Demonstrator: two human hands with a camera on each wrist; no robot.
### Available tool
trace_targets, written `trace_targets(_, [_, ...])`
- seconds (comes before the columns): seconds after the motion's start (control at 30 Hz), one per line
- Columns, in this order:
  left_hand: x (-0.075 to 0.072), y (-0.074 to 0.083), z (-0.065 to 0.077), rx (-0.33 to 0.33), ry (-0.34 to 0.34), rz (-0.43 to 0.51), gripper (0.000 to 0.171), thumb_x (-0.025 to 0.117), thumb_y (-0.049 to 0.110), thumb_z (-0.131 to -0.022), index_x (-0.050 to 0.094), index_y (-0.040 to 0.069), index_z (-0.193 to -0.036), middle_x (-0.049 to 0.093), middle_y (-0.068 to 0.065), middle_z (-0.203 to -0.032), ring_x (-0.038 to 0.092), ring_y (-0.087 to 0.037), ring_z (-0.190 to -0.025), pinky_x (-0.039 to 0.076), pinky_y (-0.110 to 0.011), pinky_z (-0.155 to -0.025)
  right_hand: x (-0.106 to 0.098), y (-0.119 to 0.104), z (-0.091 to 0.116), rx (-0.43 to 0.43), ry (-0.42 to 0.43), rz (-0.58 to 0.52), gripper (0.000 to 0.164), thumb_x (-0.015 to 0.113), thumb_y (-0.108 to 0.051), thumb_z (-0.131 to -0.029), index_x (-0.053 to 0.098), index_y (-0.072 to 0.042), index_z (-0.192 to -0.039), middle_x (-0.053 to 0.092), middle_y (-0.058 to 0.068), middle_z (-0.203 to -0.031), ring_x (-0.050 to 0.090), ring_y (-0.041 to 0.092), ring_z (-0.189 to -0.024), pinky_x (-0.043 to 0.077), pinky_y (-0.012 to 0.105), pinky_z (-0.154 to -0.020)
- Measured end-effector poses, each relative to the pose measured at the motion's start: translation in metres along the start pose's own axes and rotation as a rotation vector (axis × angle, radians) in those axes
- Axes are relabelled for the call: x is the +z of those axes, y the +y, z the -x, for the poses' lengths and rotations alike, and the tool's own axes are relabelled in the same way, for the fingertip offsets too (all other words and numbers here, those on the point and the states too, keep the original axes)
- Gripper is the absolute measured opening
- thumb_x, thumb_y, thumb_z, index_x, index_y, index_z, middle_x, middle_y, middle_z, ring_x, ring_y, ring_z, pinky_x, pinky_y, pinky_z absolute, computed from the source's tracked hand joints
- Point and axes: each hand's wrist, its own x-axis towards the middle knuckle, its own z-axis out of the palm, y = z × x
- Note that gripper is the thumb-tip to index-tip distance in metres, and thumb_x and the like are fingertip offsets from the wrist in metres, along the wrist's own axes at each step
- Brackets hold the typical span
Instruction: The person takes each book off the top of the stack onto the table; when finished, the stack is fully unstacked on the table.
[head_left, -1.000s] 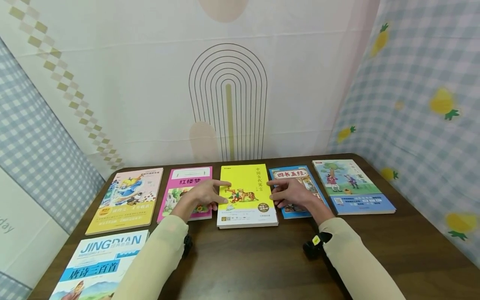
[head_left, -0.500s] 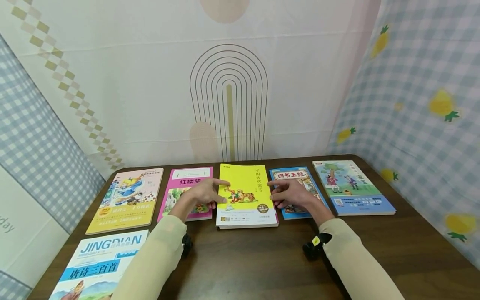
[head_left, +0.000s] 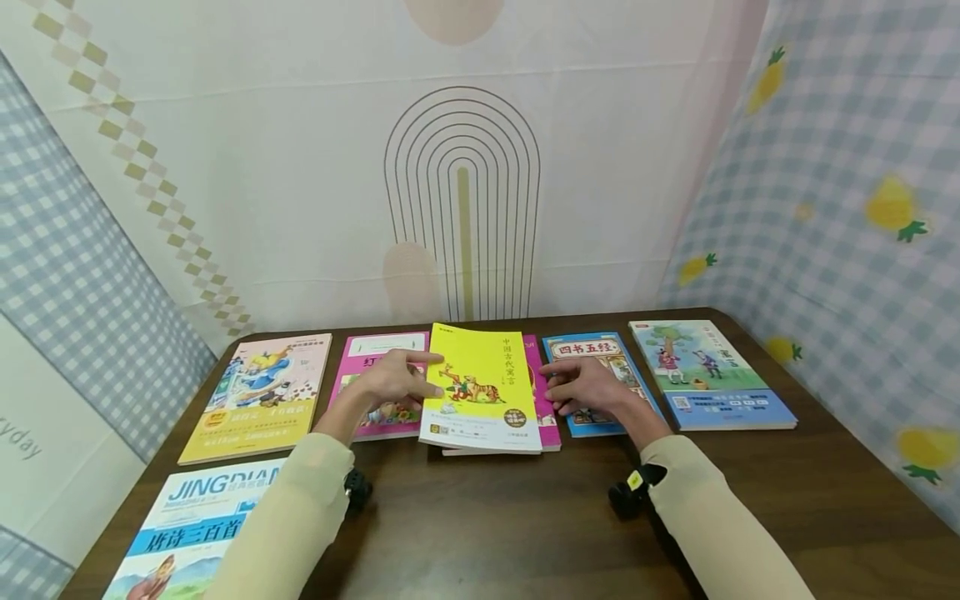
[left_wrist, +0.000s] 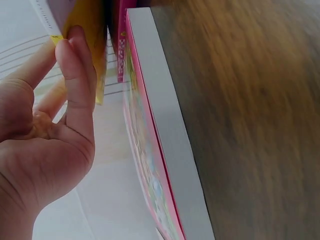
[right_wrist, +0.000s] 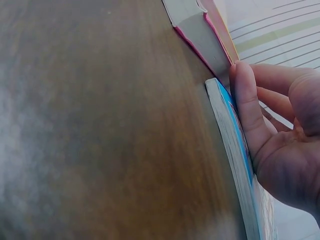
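Note:
My left hand [head_left: 390,379] pinches the left edge of a yellow paperback book [head_left: 480,354], its thumb and fingers on the spine side. That book sits tilted and raised a little over a pink book [head_left: 550,421], most of which it hides. Against the pink book's right edge rest the fingertips of my right hand [head_left: 588,388], above a blue book [head_left: 592,346]. In the left wrist view the yellow book [left_wrist: 92,50] stands apart from the pink covers. The right wrist view has the thumb [right_wrist: 245,90] beside the pink book's thick page block [right_wrist: 205,42].
Another pink book [head_left: 386,427] lies under my left hand. Farther left are a pink-and-yellow book [head_left: 258,392] and a white-and-blue book [head_left: 187,525], partly behind my sleeve. A green-and-blue book [head_left: 708,375] is at the right. All lie on a dark wooden table [head_left: 487,533] before a patterned cloth.
My left hand has moved left with the yellow book, lifting it and uncovering the pink book's right side below. My right hand has stayed nearly in place, now off the yellow book.

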Motion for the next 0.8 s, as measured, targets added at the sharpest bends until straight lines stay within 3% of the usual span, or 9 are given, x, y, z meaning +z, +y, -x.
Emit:
trace_targets(0.27, [-0.009,-0.006,0.009,-0.028,-0.017,0.094,0.068,0.081,0.011,-0.093,0.053,0.008,-0.155,0.069,-0.013,-0.097,0.063,-0.015,-0.064,0.060,-0.026,-0.065,0.000,0.000,0.000,0.005,0.011,0.014,0.052,0.076,-0.005,-0.096,0.063,-0.005,-0.146,0.067,0.015,-0.110,0.070,0.019,-0.073,0.066,0.032,-0.069])
trace_targets(0.47, [-0.014,-0.010,0.014,-0.027,-0.079,0.187,0.069,0.077,0.006,-0.095,0.049,0.005,-0.157,0.066,-0.011,-0.098,0.061,-0.015,-0.067,0.060,-0.026,-0.067,0.001,0.000,-0.001,-0.010,0.006,0.026,0.053,0.076,-0.005,-0.096,0.062,-0.004,-0.147,0.066,0.016,-0.109,0.070,0.019,-0.073,0.066,0.033,-0.068])
trace_targets(0.7, [-0.022,-0.012,0.025,0.003,-0.070,0.217,0.073,0.079,0.010,-0.095,0.046,0.011,-0.161,0.057,-0.021,-0.136,0.064,-0.018,-0.082,0.062,-0.029,-0.075,0.000,-0.002,-0.001,-0.012,0.005,0.037,0.054,0.075,-0.004,-0.097,0.061,-0.004,-0.148,0.067,0.016,-0.109,0.070,0.019,-0.073,0.065,0.032,-0.067])
trace_targets(0.8, [-0.025,-0.012,0.033,0.020,-0.049,0.216,0.074,0.080,0.013,-0.095,0.046,0.013,-0.161,0.053,-0.023,-0.143,0.066,-0.020,-0.089,0.063,-0.030,-0.079,0.000,-0.002,-0.001,-0.015,0.001,0.039,0.054,0.075,-0.004,-0.097,0.060,-0.004,-0.148,0.067,0.016,-0.108,0.070,0.019,-0.073,0.065,0.032,-0.067])
